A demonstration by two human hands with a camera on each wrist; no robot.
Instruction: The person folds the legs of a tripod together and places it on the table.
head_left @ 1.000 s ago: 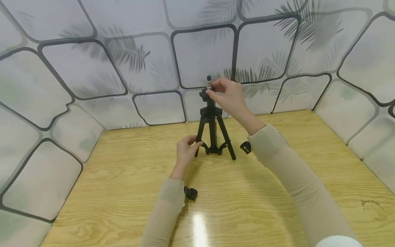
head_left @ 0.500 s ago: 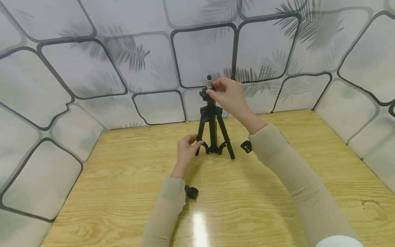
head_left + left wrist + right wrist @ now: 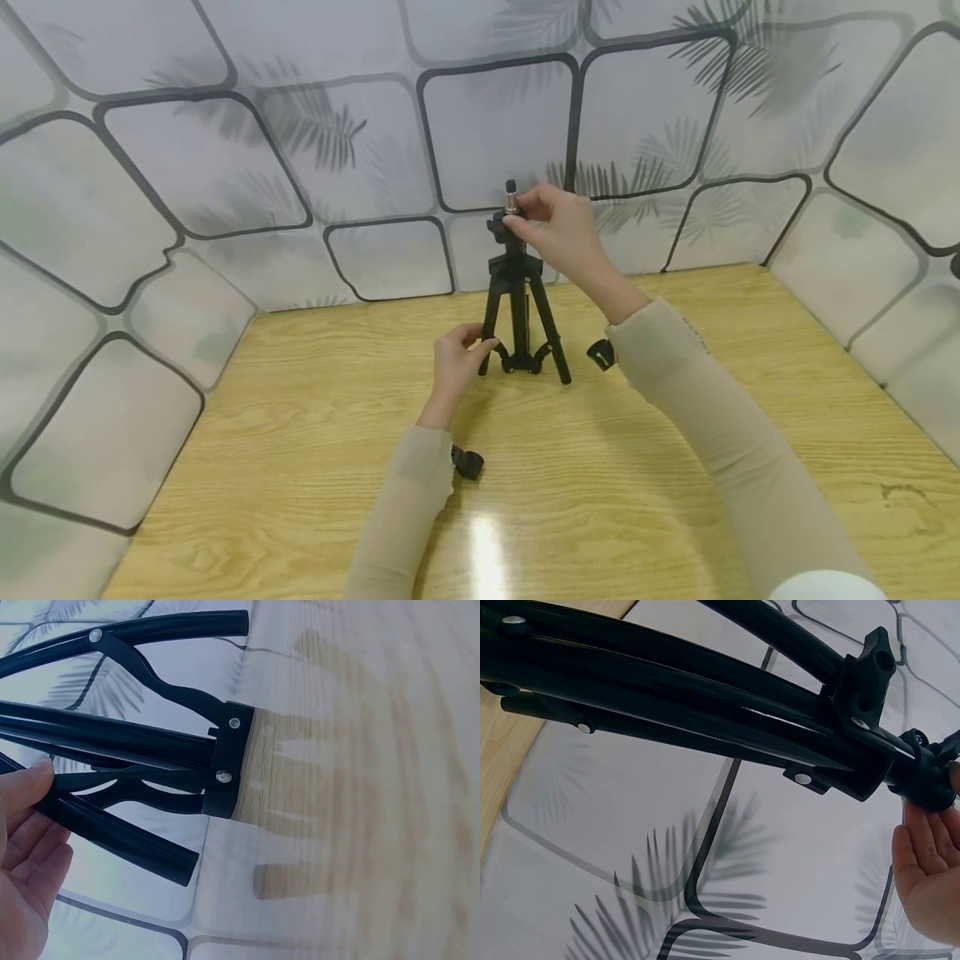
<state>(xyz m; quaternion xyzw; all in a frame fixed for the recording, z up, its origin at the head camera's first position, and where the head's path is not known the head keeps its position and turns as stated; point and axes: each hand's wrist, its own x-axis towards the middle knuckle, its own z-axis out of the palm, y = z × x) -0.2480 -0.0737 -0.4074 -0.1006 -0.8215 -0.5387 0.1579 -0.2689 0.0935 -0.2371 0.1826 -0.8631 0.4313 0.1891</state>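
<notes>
A small black tripod (image 3: 519, 308) stands upright with its legs spread near the back wall, in the middle of the head view. My right hand (image 3: 566, 237) pinches its top, just under a silver post (image 3: 512, 200) with a dark tip. Lower down, my left hand (image 3: 453, 367) holds the left leg between thumb and fingers. In the left wrist view a gap shows between the end of the held leg (image 3: 150, 851) and its reflection in the table. The right wrist view shows a black knob (image 3: 874, 671) beside the centre column; the fingertips there are partly cut off.
The wooden table (image 3: 315, 467) is bounded by patterned fabric walls (image 3: 375, 167) at the back and both sides. Black wrist devices (image 3: 468, 464) stick out from the sleeves. A white rounded thing (image 3: 825, 586) shows at the bottom right edge.
Both hands keep their hold. The left leg's lower end has shifted slightly up and right in the head view, with the left hand. The whole view has also moved a little.
</notes>
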